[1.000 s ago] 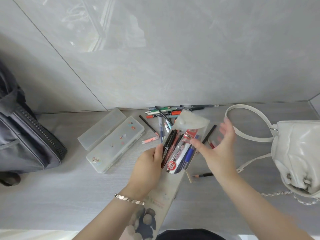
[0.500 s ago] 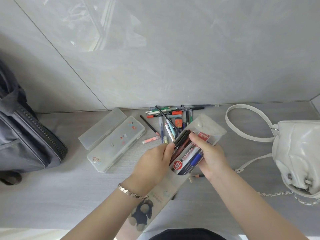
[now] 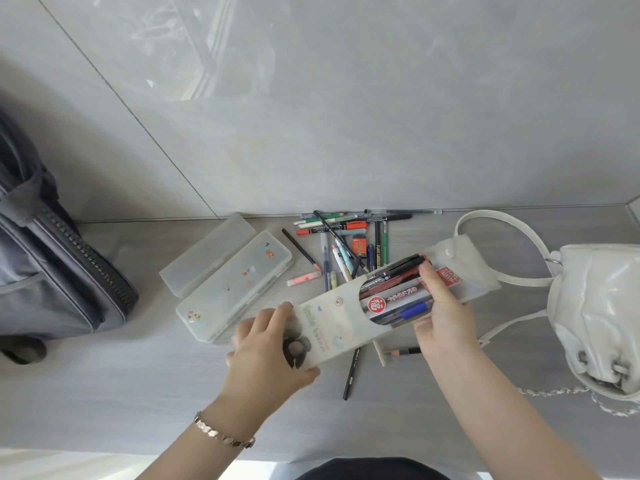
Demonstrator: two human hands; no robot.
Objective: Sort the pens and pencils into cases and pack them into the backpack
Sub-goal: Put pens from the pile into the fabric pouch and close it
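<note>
A soft translucent pouch case (image 3: 332, 318) with "Smile" printed on it lies slanted above the table, its flap open at the upper right. My left hand (image 3: 270, 344) grips its closed lower end. My right hand (image 3: 441, 306) holds the bundle of pens (image 3: 394, 294) that sticks out of the pouch mouth, fingers curled round them. Loose pens and pencils (image 3: 343, 244) lie in a heap behind the pouch. Two frosted hard cases (image 3: 235, 289) lie side by side to the left. The dark backpack (image 3: 52, 271) stands at the far left.
A white handbag (image 3: 595, 317) with a long strap and chain sits at the right. A black pencil (image 3: 351, 374) and another short pencil (image 3: 405, 350) lie under the pouch. The tiled wall rises just behind the pen heap.
The pouch has swung from nearly upright to slanted flat. My left hand slid from the pens down to the pouch's closed end. My right hand went from open to holding the pens.
</note>
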